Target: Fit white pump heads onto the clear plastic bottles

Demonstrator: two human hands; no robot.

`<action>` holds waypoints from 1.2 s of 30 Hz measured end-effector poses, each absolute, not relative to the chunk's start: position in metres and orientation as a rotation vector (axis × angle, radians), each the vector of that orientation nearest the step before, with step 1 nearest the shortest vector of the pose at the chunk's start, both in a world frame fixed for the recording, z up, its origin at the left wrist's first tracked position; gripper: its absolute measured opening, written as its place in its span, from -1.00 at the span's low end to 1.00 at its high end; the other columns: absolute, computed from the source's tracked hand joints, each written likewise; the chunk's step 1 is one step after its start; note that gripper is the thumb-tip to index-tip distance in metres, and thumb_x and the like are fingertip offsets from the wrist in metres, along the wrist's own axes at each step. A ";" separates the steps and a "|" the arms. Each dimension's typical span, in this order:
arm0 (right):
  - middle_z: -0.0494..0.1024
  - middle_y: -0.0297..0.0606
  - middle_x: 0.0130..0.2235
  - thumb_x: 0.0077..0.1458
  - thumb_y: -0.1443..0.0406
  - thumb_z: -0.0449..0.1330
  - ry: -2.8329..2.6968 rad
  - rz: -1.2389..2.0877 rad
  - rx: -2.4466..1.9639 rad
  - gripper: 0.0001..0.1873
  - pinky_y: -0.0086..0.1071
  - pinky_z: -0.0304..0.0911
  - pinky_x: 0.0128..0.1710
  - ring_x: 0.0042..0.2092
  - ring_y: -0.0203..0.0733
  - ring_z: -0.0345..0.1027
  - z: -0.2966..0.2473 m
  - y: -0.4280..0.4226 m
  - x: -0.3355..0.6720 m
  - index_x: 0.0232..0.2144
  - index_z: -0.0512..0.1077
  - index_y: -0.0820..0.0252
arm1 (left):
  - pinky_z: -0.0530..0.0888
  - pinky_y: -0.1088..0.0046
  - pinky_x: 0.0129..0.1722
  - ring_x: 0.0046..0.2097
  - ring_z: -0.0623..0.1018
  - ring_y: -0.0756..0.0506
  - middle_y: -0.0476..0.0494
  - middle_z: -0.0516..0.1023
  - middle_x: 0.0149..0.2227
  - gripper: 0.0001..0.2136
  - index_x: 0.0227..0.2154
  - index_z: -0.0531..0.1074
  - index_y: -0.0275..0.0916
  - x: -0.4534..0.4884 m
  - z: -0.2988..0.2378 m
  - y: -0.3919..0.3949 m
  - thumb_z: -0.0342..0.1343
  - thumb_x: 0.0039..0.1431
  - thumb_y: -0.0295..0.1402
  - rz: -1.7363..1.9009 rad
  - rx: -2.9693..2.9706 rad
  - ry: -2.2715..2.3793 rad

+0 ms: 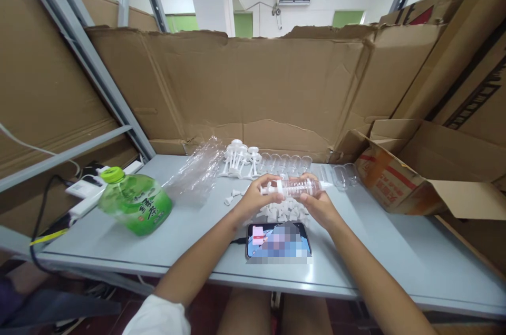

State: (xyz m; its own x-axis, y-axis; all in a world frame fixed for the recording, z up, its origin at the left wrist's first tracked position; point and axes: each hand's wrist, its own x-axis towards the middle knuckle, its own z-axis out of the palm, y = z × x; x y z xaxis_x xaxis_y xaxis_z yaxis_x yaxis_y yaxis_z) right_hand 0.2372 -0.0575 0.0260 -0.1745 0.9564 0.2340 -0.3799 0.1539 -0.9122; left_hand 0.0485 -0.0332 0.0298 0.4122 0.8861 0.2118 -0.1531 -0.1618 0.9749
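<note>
At left of the frame, your green bottle (134, 203) carries dark brush-style characters; at right, the carton (389, 182) shows red print, too small to read.

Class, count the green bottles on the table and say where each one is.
1: a green bottle lies tilted at the table's left side, left of both hands; none other shows.

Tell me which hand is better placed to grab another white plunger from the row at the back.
Left. The left hand sits nearer the white plungers; the right hand grips the clear syringe farther away.
</note>
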 end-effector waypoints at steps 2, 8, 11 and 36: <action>0.49 -0.31 -0.10 -0.25 0.25 0.35 -1.210 1.314 -0.685 -0.52 -0.19 0.24 -0.09 -0.10 -0.08 0.38 0.025 -0.058 0.238 -0.23 0.26 -0.02 | 0.45 0.45 -0.30 -0.28 0.45 -0.02 -0.04 0.40 -0.30 -0.57 -0.21 0.41 -0.21 0.048 0.032 -0.035 0.31 -0.23 -0.30 1.085 1.451 0.725; 0.50 -0.32 -0.14 -0.22 0.27 0.35 -1.256 1.197 -0.740 -0.52 -0.28 0.24 -0.12 -0.11 -0.13 0.38 0.018 -0.055 0.238 -0.21 0.28 0.00 | 0.46 0.43 -0.28 -0.24 0.48 -0.06 -0.07 0.47 -0.28 -0.56 -0.19 0.43 -0.22 0.050 0.032 -0.041 0.31 -0.23 -0.28 1.131 1.531 0.820; 0.51 -0.34 -0.25 -0.21 0.24 0.34 -1.195 1.216 -0.785 -0.54 -0.31 0.26 -0.19 -0.21 -0.16 0.39 0.016 -0.055 0.235 -0.20 0.30 0.04 | 0.45 0.35 -0.17 -0.16 0.49 -0.11 -0.13 0.50 -0.18 -0.57 -0.17 0.43 -0.19 0.049 0.032 -0.044 0.30 -0.20 -0.30 1.217 1.730 0.847; 0.47 -0.25 -0.09 -0.20 0.08 0.32 -1.039 1.283 -0.731 -0.45 -0.22 0.24 -0.05 -0.06 -0.11 0.34 0.028 -0.064 0.216 -0.11 0.33 0.00 | 0.36 0.33 -0.05 -0.06 0.43 -0.13 -0.14 0.45 -0.09 -0.58 -0.09 0.34 -0.16 0.068 0.025 -0.039 0.22 -0.07 -0.25 1.493 1.822 0.883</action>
